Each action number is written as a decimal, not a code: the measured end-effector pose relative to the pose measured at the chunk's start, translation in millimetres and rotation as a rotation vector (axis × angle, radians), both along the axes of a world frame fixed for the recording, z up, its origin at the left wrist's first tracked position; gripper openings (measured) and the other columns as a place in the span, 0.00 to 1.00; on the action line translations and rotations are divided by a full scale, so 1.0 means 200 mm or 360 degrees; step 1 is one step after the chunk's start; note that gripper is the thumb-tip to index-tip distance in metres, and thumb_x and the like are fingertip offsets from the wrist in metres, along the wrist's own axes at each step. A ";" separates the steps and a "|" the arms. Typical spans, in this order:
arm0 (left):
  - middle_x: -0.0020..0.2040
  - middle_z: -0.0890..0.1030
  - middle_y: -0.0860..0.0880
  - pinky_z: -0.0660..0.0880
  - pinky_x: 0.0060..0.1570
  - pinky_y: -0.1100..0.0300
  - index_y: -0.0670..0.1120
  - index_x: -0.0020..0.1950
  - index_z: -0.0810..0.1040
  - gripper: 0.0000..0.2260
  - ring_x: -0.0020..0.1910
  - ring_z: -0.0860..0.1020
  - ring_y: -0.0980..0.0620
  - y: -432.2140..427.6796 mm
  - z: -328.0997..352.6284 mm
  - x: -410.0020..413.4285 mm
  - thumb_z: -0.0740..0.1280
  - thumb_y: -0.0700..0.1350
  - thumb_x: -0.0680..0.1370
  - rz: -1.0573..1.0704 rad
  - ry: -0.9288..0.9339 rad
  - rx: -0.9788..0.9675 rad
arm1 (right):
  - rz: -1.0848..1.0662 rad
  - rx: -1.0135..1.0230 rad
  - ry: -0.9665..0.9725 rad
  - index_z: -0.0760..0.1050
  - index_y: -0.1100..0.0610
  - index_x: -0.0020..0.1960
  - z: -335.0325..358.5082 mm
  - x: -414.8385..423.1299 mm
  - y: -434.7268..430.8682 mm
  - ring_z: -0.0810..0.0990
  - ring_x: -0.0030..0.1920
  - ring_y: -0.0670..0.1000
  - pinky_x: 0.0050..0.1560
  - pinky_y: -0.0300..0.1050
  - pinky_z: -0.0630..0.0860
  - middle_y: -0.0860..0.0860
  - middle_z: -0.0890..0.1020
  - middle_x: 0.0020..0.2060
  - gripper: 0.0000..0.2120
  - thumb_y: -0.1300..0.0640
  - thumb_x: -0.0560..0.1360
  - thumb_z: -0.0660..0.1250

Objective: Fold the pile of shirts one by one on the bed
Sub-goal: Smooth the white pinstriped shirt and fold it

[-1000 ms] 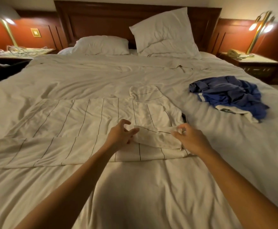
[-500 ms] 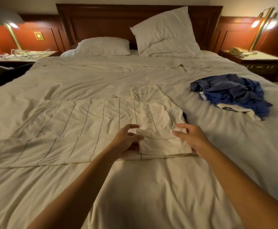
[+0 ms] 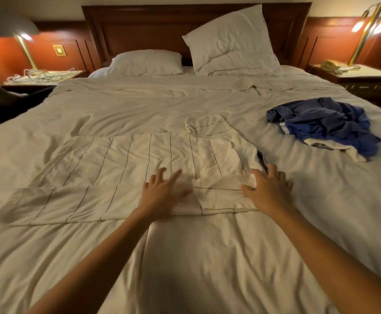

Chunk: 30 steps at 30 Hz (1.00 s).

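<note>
Head view: L hand (image 3: 162, 194) lies flat w/ fingers spread on the white striped shirt (image 3: 117, 164) (a bit blurred). R hand (image 3: 268, 189) is also spread, pressing the folded-in sleeve (image 3: 221, 196) that lies btwn the two hands. The shirt sits mid-bed (image 3: 185, 268), long axis left-right, collar end toward the bed's right edge. Blue shirts (image 3: 325, 125) are heaped near that edge, well apart.

**Fig. 1.** On one bed (image 3: 185, 257) are shown two pillows (image 3: 145, 63) (image 3: 232, 41), one striped white shirt (image 3: 139, 159) and one heap of blue clothing (image 3: 321, 123). Two hands (image 3: 162, 196) (image 3: 268, 189) are seen. Around the bed are counted two nightstands (image 3: 76, 73) (image 3: 370, 74), two lamps (image 3: 27, 53) (image 3: 361, 41), one telephone (image 3: 330, 65), one tangle of cables (image 3: 40, 75), one headboard (image 3: 139, 30) and one wall plate (image 3: 59, 50).
</note>
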<state>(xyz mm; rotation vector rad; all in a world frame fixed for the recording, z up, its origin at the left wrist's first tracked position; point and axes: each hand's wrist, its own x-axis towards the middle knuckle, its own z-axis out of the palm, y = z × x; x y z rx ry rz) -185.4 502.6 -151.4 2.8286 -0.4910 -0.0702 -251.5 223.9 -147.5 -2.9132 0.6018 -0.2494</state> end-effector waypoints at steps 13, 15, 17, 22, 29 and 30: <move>0.72 0.63 0.40 0.59 0.67 0.37 0.66 0.69 0.62 0.26 0.70 0.64 0.35 1.42 -0.01 0.05 0.48 0.75 0.75 0.0856 -0.0104 0.0408 | -0.0190 0.0520 0.0153 0.56 0.45 0.79 -0.01 0.09 -0.01 0.66 0.68 0.67 0.66 0.58 0.67 0.65 0.67 0.70 0.40 0.37 0.74 0.69; 0.62 0.68 0.41 0.70 0.58 0.41 0.64 0.65 0.67 0.22 0.59 0.72 0.34 1.45 0.01 0.05 0.52 0.73 0.76 0.0839 -0.0119 0.0342 | -0.0153 0.0514 0.0146 0.59 0.49 0.78 -0.02 0.09 0.00 0.65 0.69 0.66 0.66 0.59 0.66 0.63 0.69 0.71 0.37 0.41 0.75 0.70; 0.56 0.67 0.44 0.75 0.50 0.46 0.63 0.65 0.69 0.20 0.51 0.78 0.36 1.46 0.05 0.06 0.55 0.69 0.77 0.0765 -0.0078 0.0290 | -0.0134 0.0456 0.0143 0.62 0.51 0.77 -0.02 0.07 0.01 0.66 0.68 0.66 0.66 0.58 0.67 0.63 0.68 0.71 0.35 0.44 0.76 0.71; 0.54 0.65 0.47 0.75 0.47 0.52 0.63 0.70 0.71 0.19 0.49 0.79 0.39 1.50 0.15 0.09 0.58 0.64 0.80 0.0638 -0.0070 0.0453 | -0.0143 0.0250 0.0247 0.64 0.47 0.77 0.11 0.02 0.02 0.71 0.64 0.64 0.63 0.54 0.70 0.65 0.69 0.67 0.33 0.43 0.76 0.70; 0.57 0.65 0.52 0.73 0.46 0.60 0.71 0.66 0.71 0.17 0.47 0.73 0.49 1.54 0.31 0.07 0.59 0.69 0.77 0.0506 0.0214 0.0911 | -0.0142 0.0006 0.0780 0.60 0.48 0.78 0.30 -0.10 -0.03 0.72 0.67 0.61 0.63 0.48 0.70 0.60 0.71 0.70 0.34 0.36 0.78 0.63; 0.60 0.66 0.54 0.74 0.48 0.61 0.72 0.66 0.67 0.18 0.51 0.72 0.50 1.53 0.32 0.05 0.57 0.70 0.77 0.0491 0.0261 0.0993 | -0.0137 -0.0030 0.0855 0.60 0.49 0.78 0.30 -0.13 -0.03 0.71 0.68 0.61 0.64 0.48 0.69 0.59 0.70 0.71 0.34 0.35 0.78 0.62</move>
